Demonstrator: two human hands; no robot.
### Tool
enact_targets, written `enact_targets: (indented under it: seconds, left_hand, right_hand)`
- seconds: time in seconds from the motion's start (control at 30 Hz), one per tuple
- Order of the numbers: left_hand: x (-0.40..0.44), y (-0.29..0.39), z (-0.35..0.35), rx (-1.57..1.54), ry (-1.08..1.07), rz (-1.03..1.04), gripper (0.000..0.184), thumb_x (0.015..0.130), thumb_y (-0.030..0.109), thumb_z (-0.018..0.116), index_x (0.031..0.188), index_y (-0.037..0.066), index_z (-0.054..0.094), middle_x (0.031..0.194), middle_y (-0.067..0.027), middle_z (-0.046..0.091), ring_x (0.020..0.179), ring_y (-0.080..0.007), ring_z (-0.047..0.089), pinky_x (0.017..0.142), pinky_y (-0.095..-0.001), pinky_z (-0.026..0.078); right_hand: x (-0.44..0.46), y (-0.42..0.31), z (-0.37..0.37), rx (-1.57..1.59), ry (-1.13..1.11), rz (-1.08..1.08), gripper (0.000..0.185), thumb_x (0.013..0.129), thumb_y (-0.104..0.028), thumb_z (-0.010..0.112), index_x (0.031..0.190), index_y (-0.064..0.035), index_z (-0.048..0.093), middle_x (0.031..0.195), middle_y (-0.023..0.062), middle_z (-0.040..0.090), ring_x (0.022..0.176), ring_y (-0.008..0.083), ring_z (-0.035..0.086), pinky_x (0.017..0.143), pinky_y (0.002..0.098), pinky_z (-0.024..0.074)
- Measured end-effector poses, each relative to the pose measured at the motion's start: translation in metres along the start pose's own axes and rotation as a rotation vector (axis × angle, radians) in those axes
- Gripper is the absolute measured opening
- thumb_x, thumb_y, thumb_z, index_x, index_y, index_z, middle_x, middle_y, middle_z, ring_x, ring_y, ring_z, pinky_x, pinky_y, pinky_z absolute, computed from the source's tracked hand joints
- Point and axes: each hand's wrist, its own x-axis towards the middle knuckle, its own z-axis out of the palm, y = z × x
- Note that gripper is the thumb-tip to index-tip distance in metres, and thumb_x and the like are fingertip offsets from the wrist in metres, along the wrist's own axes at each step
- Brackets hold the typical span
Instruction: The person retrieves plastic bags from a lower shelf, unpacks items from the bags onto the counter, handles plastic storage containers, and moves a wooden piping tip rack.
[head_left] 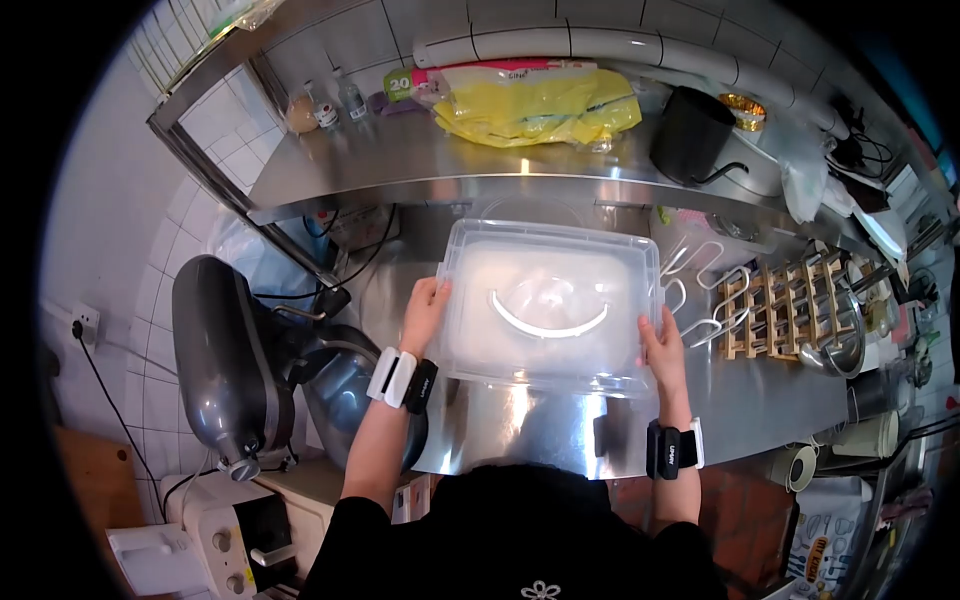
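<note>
A clear plastic storage box (548, 365) with a lid and a curved white handle is in front of me, over the steel counter. Something whitish shows through its lid; what it is I cannot make out. My left hand (426, 312) grips the box's left side, fingers curled around the edge. On the opposite side my right hand (662, 350) holds the box, thumb against the wall and the other fingers partly hidden. Both wrists wear black and white bands.
A dark stand mixer (232, 350) with a metal bowl (350, 385) stands at left. Wooden lattice racks (790, 310) and bent white metal hooks (705, 290) are at right. The steel shelf (400, 165) above carries a yellow plastic bag (540, 108) and a black kettle (692, 132).
</note>
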Motion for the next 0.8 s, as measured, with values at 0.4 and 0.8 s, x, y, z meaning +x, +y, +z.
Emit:
enact_targets:
  seconds: [0.4,0.8]
  left_hand:
    - [-0.013,0.025,0.014,-0.018,-0.006,-0.176,0.029,0.09,0.027,0.046,0.102,0.001,0.052,0.086,-0.0194,0.056,0.077,-0.034,0.053,0.071,-0.0378,0.043]
    - [-0.024,0.019,0.035,0.427,0.05,-0.217,0.039,0.088,0.031,0.045,0.122,0.011,0.048,0.127,-0.0212,0.034,0.115,-0.0384,0.033,0.095,-0.0444,0.03]
  right_hand:
    - [0.009,-0.003,-0.01,-0.004,-0.029,-0.017,0.053,0.086,-0.029,0.058,0.123,0.0038,0.041,0.063,0.0009,0.051,0.041,0.0062,0.043,0.035,0.0216,0.0337]
    - [0.015,0.012,0.001,-0.865,0.203,-0.267,0.041,0.087,-0.032,0.05,0.104,0.0054,0.052,0.094,0.0276,0.053,0.083,0.0449,0.053,0.072,0.0468,0.0434]
